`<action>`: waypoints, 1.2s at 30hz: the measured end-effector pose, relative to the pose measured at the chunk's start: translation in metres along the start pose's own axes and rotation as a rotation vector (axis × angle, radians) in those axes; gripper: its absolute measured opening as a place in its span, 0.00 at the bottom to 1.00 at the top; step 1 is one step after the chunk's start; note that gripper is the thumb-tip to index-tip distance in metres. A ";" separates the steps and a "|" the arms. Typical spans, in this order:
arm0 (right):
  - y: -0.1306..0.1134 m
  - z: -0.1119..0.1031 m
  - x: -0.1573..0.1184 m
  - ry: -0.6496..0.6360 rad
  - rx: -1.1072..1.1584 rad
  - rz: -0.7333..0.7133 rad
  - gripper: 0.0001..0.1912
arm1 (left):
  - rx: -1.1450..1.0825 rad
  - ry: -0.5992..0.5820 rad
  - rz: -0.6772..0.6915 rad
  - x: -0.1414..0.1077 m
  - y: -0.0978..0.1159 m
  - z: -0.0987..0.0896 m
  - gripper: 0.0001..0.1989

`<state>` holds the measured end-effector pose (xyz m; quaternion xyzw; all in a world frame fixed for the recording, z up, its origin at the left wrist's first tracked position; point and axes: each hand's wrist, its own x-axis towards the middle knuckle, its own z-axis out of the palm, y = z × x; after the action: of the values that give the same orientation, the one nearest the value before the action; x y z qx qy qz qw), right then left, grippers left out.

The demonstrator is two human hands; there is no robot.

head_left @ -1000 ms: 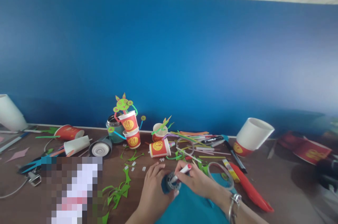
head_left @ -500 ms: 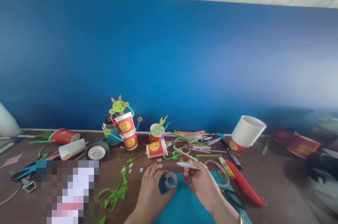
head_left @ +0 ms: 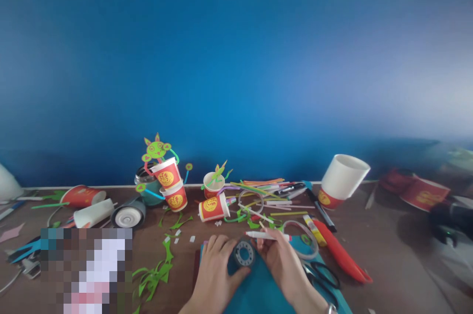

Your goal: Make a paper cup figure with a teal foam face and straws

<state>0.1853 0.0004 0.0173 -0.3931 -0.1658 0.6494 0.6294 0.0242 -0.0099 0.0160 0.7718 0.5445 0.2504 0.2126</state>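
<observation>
On the teal sheet (head_left: 258, 282) lies a grey ring like a roll of tape (head_left: 244, 253). My left hand (head_left: 218, 267) curls around its left side, thumb at the near edge and fingertips at the far edge. A white marker (head_left: 266, 236) with a red tip and pinkish end is gripped in my right hand (head_left: 279, 260), held nearly level just beyond the ring. Black-handled scissors (head_left: 325, 279) lie on the sheet beside my right wrist, partly covered by it.
Stacked red-and-white paper cups (head_left: 170, 183) carry a green paper figure. A tipped paper cup (head_left: 213, 207) lies before loose straws and pens (head_left: 273, 191). Green paper scraps (head_left: 157, 272) lie left; a red pouch (head_left: 342, 252) and glue stick (head_left: 315, 231) lie right. A blue panel (head_left: 236, 82) stands behind.
My left hand and the ring have shifted right, closer to my right hand. The camera view has turned slightly right. The marker stays in my right hand.
</observation>
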 end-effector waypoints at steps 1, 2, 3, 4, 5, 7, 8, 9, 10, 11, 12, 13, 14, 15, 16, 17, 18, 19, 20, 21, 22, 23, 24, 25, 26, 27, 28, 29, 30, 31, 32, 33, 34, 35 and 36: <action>0.000 -0.001 0.000 -0.002 -0.002 0.000 0.07 | 0.006 -0.003 -0.004 0.000 0.000 0.001 0.21; 0.001 -0.001 0.000 -0.001 -0.005 0.000 0.07 | 0.011 -0.004 -0.008 0.000 -0.001 0.001 0.20; 0.001 -0.002 0.001 0.002 -0.011 -0.005 0.08 | 0.015 -0.003 -0.010 -0.001 -0.001 0.002 0.20; 0.001 -0.002 0.001 0.003 -0.018 -0.014 0.08 | 0.019 -0.003 -0.011 -0.001 -0.002 0.002 0.20; 0.002 -0.002 0.000 0.008 -0.029 -0.026 0.09 | 0.023 -0.003 -0.013 -0.001 -0.003 0.002 0.21; 0.002 -0.002 0.000 0.033 -0.054 -0.063 0.10 | 0.034 -0.007 -0.014 -0.001 -0.004 0.003 0.22; 0.003 -0.002 0.000 0.050 -0.060 -0.081 0.11 | 0.039 -0.010 -0.015 0.000 -0.004 0.004 0.23; 0.003 -0.003 0.000 0.065 -0.060 -0.095 0.11 | 0.044 -0.012 -0.015 0.000 -0.005 0.004 0.24; 0.003 -0.003 0.000 0.074 -0.055 -0.102 0.11 | 0.046 -0.012 -0.015 0.000 -0.005 0.004 0.24; 0.004 -0.003 0.000 0.074 -0.045 -0.104 0.11 | 0.047 -0.011 -0.015 0.000 -0.005 0.005 0.24; 0.004 -0.004 0.000 0.068 -0.031 -0.102 0.11 | 0.046 -0.009 -0.014 0.000 -0.006 0.005 0.24; 0.005 -0.004 0.000 0.062 -0.018 -0.097 0.10 | 0.045 -0.007 -0.013 0.000 -0.006 0.005 0.24; 0.006 -0.005 0.000 0.059 -0.005 -0.092 0.10 | 0.045 -0.007 -0.012 0.000 -0.006 0.005 0.23; 0.007 -0.005 0.000 0.061 0.006 -0.090 0.09 | 0.045 -0.010 -0.011 0.000 -0.005 0.005 0.23; 0.007 -0.005 0.000 0.064 0.012 -0.089 0.09 | 0.047 -0.014 -0.012 0.000 -0.005 0.005 0.23; 0.007 -0.005 0.000 0.069 0.007 -0.091 0.08 | 0.049 -0.019 -0.014 0.000 -0.005 0.005 0.23; 0.007 -0.004 -0.001 0.075 -0.012 -0.094 0.08 | 0.052 -0.020 -0.019 0.000 -0.005 0.005 0.23; 0.005 -0.003 -0.003 0.084 -0.045 -0.102 0.09 | 0.055 -0.019 -0.023 0.000 -0.005 0.006 0.23; 0.003 -0.002 -0.004 0.099 -0.095 -0.120 0.09 | 0.059 -0.014 -0.026 0.000 -0.005 0.006 0.22; -0.001 0.000 -0.007 0.116 -0.161 -0.146 0.11 | 0.062 -0.004 -0.026 0.000 -0.006 0.007 0.23; -0.005 0.001 -0.009 0.132 -0.241 -0.182 0.12 | 0.063 0.006 -0.022 -0.001 -0.007 0.008 0.23; -0.009 0.003 -0.012 0.141 -0.337 -0.227 0.13 | 0.063 0.017 -0.015 -0.001 -0.008 0.009 0.23; -0.013 0.004 -0.014 0.130 -0.448 -0.266 0.13 | 0.063 0.025 -0.005 -0.001 -0.009 0.010 0.23; -0.017 0.004 -0.016 0.101 -0.563 -0.298 0.13 | 0.062 0.031 0.005 -0.001 -0.010 0.011 0.24; -0.019 0.004 -0.018 0.064 -0.676 -0.317 0.14 | 0.063 0.035 0.014 -0.002 -0.010 0.011 0.24; -0.021 0.003 -0.019 0.032 -0.782 -0.330 0.15 | 0.063 0.038 0.019 -0.002 -0.011 0.011 0.24; -0.021 0.002 -0.020 0.003 -0.882 -0.342 0.16 | 0.064 0.040 0.024 -0.002 -0.011 0.012 0.24; -0.020 0.000 -0.020 -0.023 -0.973 -0.359 0.17 | 0.066 0.043 0.025 -0.002 -0.011 0.012 0.23; -0.019 -0.002 -0.021 -0.047 -1.053 -0.384 0.17 | 0.070 0.046 0.024 -0.001 -0.010 0.012 0.23; -0.017 -0.004 -0.022 -0.075 -1.121 -0.417 0.17 | 0.073 0.046 0.020 -0.001 -0.010 0.012 0.23; -0.015 -0.006 -0.023 -0.105 -1.179 -0.453 0.16 | 0.077 0.045 0.016 -0.001 -0.010 0.012 0.23; -0.014 -0.007 -0.024 -0.129 -1.225 -0.488 0.16 | 0.080 0.042 0.013 -0.001 -0.009 0.012 0.23; -0.013 -0.007 -0.024 -0.149 -1.262 -0.518 0.16 | 0.081 0.037 0.011 0.000 -0.009 0.012 0.23; -0.012 -0.007 -0.025 -0.163 -1.298 -0.539 0.15 | 0.081 0.032 0.009 0.000 -0.009 0.012 0.23; -0.011 -0.007 -0.026 -0.172 -1.330 -0.556 0.15 | 0.081 0.026 0.009 0.000 -0.008 0.011 0.23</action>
<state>0.1955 -0.0240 0.0286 -0.5836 -0.6684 0.2557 0.3837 0.0250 -0.0078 0.0021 0.7788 0.5534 0.2393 0.1729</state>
